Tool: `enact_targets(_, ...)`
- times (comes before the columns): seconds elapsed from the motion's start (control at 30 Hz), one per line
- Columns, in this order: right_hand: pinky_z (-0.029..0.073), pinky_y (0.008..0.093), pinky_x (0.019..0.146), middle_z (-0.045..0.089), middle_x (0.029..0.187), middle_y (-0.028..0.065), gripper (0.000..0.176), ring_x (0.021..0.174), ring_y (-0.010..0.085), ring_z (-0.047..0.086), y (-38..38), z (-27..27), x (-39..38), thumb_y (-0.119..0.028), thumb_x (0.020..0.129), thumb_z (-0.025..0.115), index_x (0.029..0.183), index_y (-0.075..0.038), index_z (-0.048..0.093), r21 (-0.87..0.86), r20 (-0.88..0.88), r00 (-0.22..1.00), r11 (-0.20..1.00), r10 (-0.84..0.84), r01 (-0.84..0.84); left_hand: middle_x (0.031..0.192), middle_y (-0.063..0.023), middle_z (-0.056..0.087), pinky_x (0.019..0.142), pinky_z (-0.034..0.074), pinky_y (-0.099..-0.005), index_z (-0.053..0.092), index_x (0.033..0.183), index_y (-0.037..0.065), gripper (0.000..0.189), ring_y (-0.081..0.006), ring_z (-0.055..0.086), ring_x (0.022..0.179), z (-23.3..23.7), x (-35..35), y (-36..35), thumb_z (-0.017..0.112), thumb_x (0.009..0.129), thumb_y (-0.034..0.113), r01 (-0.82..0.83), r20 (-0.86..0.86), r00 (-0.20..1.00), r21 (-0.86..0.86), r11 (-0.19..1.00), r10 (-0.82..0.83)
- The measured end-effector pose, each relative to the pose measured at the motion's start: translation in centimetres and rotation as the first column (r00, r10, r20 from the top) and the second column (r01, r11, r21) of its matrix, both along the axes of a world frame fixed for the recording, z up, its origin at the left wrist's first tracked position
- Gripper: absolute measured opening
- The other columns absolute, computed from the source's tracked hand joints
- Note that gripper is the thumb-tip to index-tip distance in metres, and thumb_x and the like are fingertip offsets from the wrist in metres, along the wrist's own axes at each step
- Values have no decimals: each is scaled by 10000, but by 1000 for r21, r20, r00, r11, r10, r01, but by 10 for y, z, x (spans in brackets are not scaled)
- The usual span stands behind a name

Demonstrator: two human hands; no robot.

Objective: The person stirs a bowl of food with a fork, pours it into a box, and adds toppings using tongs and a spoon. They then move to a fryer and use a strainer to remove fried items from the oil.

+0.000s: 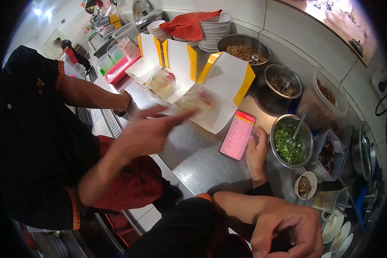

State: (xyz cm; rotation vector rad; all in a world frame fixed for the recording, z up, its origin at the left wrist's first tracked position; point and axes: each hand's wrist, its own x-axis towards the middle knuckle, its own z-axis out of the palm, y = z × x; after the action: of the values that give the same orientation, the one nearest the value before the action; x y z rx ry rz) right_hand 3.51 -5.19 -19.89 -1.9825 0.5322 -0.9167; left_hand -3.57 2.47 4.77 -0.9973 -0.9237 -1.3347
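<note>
A phone (238, 135) with a lit pink list on its screen lies on the steel counter. My right hand (256, 150) rests beside its right edge, fingers loosely extended, not wrapped around it. My left forearm crosses in front of me at the bottom. My left hand (288, 228) is curled there, thumb and fingers bent around a dark area; what it holds, if anything, is hidden. Beyond the phone stand open white-and-yellow boxes (228, 79). A clear-wrapped food portion (198, 101) lies in the nearest, and another wrapped portion (161, 81) is farther left.
At left, a co-worker's blurred hand (146, 129) points over the boxes. Chopped green onions fill a steel bowl (305, 161) with a spoon. Other fillings sit in a large bowl (264, 41), a pot (303, 88) and a plastic tub (318, 107). A red cloth (185, 26) drapes stacked bowls.
</note>
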Motion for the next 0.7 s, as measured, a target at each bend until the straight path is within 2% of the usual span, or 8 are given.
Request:
enact_targets(0.1, 423, 342, 887, 565, 1057, 148, 367, 994, 251, 555, 0, 2, -1, -16, 812, 512, 1173, 29, 464, -11, -7, 1000, 1000, 0, 0, 669, -60, 481, 520, 330, -271, 554, 609, 58, 232, -175, 446, 587, 0, -1, 4, 721, 713, 182, 32, -8, 999, 40, 999, -32)
enact_targets(0.2, 348, 418, 969, 514, 1171, 216, 260, 1135, 364, 467, 3, 10, -1, -35, 792, 544, 1045, 11, 508, 98, -10, 1000, 995, 4, -3, 676, -39, 494, 523, 336, -243, 588, 638, 54, 208, -138, 464, 586, -13, 0, -14, 780, 622, 132, 13, 127, 992, -46, 999, -7)
enact_targets(0.23, 349, 417, 968, 515, 1170, 215, 260, 1134, 364, 468, 3, 10, -1, -35, 792, 545, 1044, 12, 508, 106, -17, 1000, 994, 5, -3, 679, -28, 500, 524, 340, -229, 606, 653, 50, 225, -119, 473, 587, -15, 2, -19, 811, 576, 105, 1, 195, 981, -105, 994, 20)
enact_targets(0.33, 353, 416, 963, 518, 1163, 214, 258, 1127, 364, 472, 3, 10, -1, -34, 791, 546, 1042, 13, 509, 121, -32, 999, 993, 4, 0, 691, -37, 515, 549, 354, -247, 605, 655, 66, 205, -132, 485, 592, -15, 3, -15, 775, 642, 180, -46, 205, 977, -73, 996, 60)
enact_targets(0.47, 362, 417, 951, 521, 1155, 214, 257, 1110, 362, 481, 3, 13, 0, -31, 789, 541, 1041, 13, 513, 131, -11, 1000, 991, 8, -7, 658, -55, 482, 528, 329, -279, 543, 601, 73, 241, -184, 444, 578, 3, 1, 4, 705, 731, 195, 5, 4, 1000, 41, 999, -6)
enact_targets(0.5, 364, 418, 948, 521, 1154, 215, 257, 1106, 362, 483, 4, 11, -2, -30, 788, 539, 1041, 13, 514, 145, 0, 1000, 989, 14, -13, 655, -53, 482, 531, 329, -280, 538, 599, 76, 245, -184, 443, 576, 3, 1, 4, 703, 733, 197, -15, 10, 1000, 49, 999, 15)
enact_targets(0.6, 420, 350, 896, 527, 1155, 164, 315, 1006, 272, 545, 0, -2, 0, -26, 812, 519, 1125, 9, 494, -45, 12, 1000, 999, -13, 14, 644, -43, 480, 545, 328, -283, 529, 600, 81, 259, -182, 440, 571, -2, -7, 4, 701, 739, 214, -61, -9, 998, 77, 995, 61)
enact_targets(0.7, 418, 349, 901, 505, 1193, 177, 279, 1021, 280, 537, 0, 1, 1, -15, 807, 518, 1084, 14, 502, 12, 11, 1000, 1000, -1, 1, 636, -34, 479, 555, 326, -284, 526, 605, 85, 268, -180, 438, 570, 3, -1, 5, 701, 743, 234, -97, 26, 995, 64, 993, 96)
